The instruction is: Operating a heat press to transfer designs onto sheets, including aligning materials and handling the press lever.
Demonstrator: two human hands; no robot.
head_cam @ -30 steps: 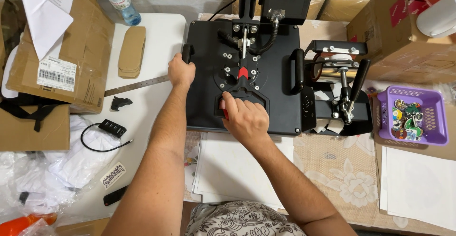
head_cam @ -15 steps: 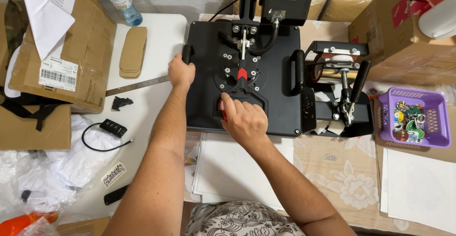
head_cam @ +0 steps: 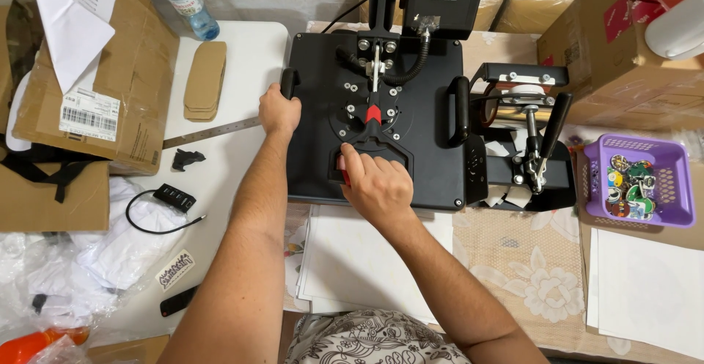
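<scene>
My left hand (head_cam: pixel 279 111) clamps the side handle (head_cam: pixel 290 83) and my right hand (head_cam: pixel 375 184) grips the lever (head_cam: pixel 364 160) of the black heat press (head_cam: pixel 433 137) at frame centre, the lever's long axis pointing down-frame toward me.

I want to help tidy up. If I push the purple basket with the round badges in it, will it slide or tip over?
The purple basket would probably slide easily: it looks like thin, holed plastic, so likely light. It is low and wide, so tipping seems unlikely. The round badges lie loose inside and would probably rattle and shift about.
</scene>
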